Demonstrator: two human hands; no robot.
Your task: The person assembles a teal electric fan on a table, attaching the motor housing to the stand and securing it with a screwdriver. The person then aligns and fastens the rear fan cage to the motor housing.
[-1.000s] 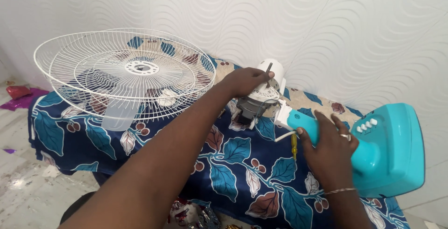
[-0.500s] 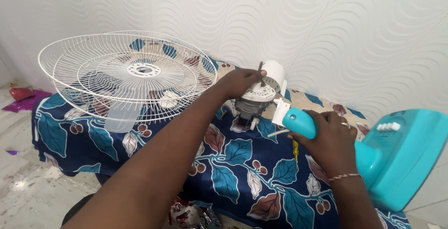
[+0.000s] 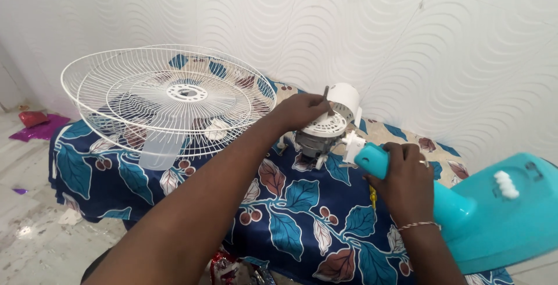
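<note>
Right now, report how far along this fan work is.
Done: the white wire guards and the translucent blade are off and lie on the leaf-print cloth. In hand: the left hand rests on the bare motor by its metal shaft, while the right hand grips the turquoise stand neck. Left: the motor remains joined to the stand.

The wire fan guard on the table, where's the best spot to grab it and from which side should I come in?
Probably the outer rim of the wire fan guard, at its near edge, coming from the front of the table. The guard lies flat, dome up, with the rim overhanging the cloth, so fingers can hook under it. The thin spokes look easier to bend, and the left hand crowds the right side.
</note>
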